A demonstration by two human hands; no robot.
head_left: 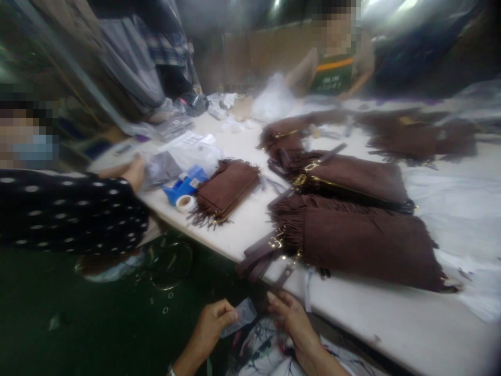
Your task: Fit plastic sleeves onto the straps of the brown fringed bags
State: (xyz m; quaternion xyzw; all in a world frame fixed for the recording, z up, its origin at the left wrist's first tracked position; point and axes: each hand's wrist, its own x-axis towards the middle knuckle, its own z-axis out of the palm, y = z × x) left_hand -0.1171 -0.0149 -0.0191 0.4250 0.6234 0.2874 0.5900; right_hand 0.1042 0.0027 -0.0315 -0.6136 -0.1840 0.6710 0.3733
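My left hand (213, 324) is closed in a pinch on a small clear plastic bag (243, 316), held over my lap below the table edge. My right hand (293, 321) is open beside it, its fingers loosely bent and apart, with nothing that I can make out in them. Just above the right hand, dark straps with gold rings (274, 243) hang at the table edge from a brown fringed bag (364, 248). A narrow pale tag (308, 292) dangles close to the right fingers.
The white table (219, 237) carries another brown bag (356, 180), a smaller fringed pouch (230, 190) and a blue tape dispenser (188, 184). A person in a dotted sleeve (74, 209) reaches in from the left. Another person (332, 73) is across the table.
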